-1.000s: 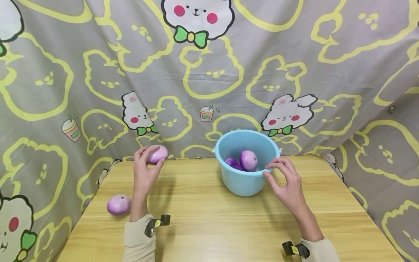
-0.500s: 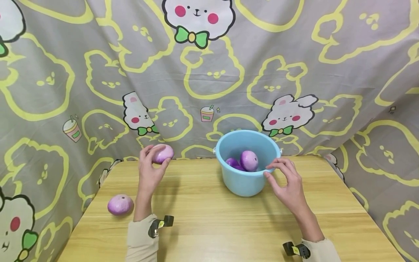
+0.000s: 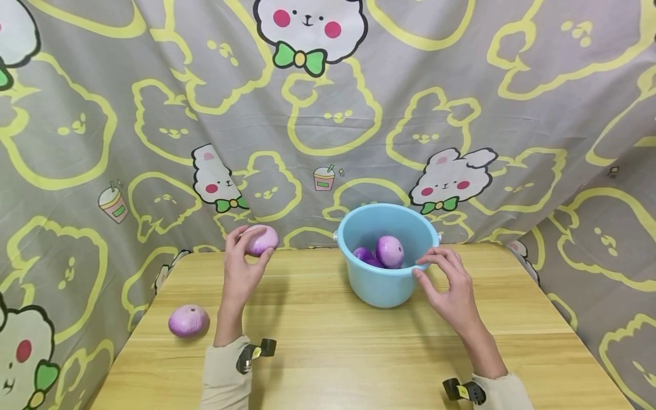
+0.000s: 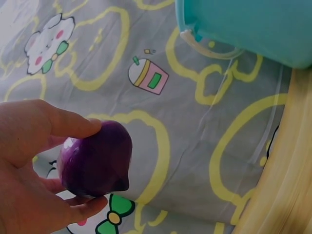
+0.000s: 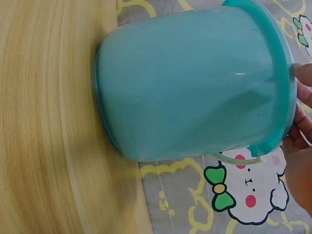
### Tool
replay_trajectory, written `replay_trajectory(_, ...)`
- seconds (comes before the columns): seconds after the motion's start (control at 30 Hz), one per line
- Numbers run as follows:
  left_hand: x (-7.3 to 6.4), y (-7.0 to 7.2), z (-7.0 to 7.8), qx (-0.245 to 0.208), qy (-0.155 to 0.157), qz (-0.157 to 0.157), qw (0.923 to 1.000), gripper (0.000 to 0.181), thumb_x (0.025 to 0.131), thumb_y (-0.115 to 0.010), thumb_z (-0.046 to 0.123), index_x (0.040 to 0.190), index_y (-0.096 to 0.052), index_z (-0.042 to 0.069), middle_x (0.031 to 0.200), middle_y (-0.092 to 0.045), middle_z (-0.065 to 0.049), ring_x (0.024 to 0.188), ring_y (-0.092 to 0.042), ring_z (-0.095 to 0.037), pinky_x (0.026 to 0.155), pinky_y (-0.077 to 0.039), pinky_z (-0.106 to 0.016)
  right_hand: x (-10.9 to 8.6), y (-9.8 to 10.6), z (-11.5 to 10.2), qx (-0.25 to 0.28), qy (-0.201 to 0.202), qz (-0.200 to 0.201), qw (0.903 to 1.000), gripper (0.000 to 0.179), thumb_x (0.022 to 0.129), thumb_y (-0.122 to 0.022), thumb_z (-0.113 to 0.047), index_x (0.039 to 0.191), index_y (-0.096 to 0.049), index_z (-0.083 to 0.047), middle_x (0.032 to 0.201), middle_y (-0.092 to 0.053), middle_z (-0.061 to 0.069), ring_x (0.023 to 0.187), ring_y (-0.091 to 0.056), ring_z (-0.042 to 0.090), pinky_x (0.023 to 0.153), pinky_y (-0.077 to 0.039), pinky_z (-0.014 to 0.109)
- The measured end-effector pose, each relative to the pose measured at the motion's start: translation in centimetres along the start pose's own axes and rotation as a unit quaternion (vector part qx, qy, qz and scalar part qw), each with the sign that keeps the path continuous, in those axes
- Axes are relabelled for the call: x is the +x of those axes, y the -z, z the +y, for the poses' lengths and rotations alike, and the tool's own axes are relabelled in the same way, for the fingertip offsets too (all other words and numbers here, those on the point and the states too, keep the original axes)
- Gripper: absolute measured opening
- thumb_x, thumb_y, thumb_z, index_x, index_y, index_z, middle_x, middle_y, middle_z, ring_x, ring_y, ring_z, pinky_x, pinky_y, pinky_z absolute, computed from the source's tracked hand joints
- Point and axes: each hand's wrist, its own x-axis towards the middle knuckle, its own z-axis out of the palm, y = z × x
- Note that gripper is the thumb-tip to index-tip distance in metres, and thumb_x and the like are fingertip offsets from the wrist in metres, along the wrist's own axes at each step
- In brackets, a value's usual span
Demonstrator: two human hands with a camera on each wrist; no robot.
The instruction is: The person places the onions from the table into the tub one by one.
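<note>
My left hand [image 3: 242,273] grips a purple onion [image 3: 263,241] between thumb and fingers, raised over the far left part of the table. In the left wrist view the onion [image 4: 97,158] shows its dark side and a small pointed tip. A light blue bucket [image 3: 381,289] stands upright at the back, right of the middle, with several purple onions [image 3: 389,252] inside. My right hand [image 3: 453,290] pinches the bucket's near right rim; in the right wrist view the thumb [image 5: 303,73] lies on the outside of the bucket [image 5: 195,87]. Another onion [image 3: 188,320] lies on the table at left.
The wooden table [image 3: 328,353] ends at a grey patterned cloth [image 3: 328,131] hanging close behind the bucket. A pale bucket handle [image 4: 212,51] hangs down the bucket's side in the left wrist view.
My left hand has moved slightly to the right with the onion, toward the bucket. My right hand, the bucket and the onion on the table look unmoved.
</note>
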Motion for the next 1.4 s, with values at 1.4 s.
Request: replay_trajectory(1.4, -0.2, -1.3, 1.8, -0.061, -0.024, -0.011, 0.9978, 0.044, 0.083, -0.084, 0.001, 0.125, -0.072, 0.009, 0.142, -0.046, -0.022, 0.124, -0.051, -0.033, 0.1, -0.051, -0.054, -0.7, -0.4, 2.8, 0.002, 0.011, 0.004, 0.9999, 0.028, 0.075, -0.08, 0.016, 0.098, -0.072, 0.004, 0.109, -0.063, 0.021, 0.11, -0.051, 0.036, 0.108, -0.036, 0.021)
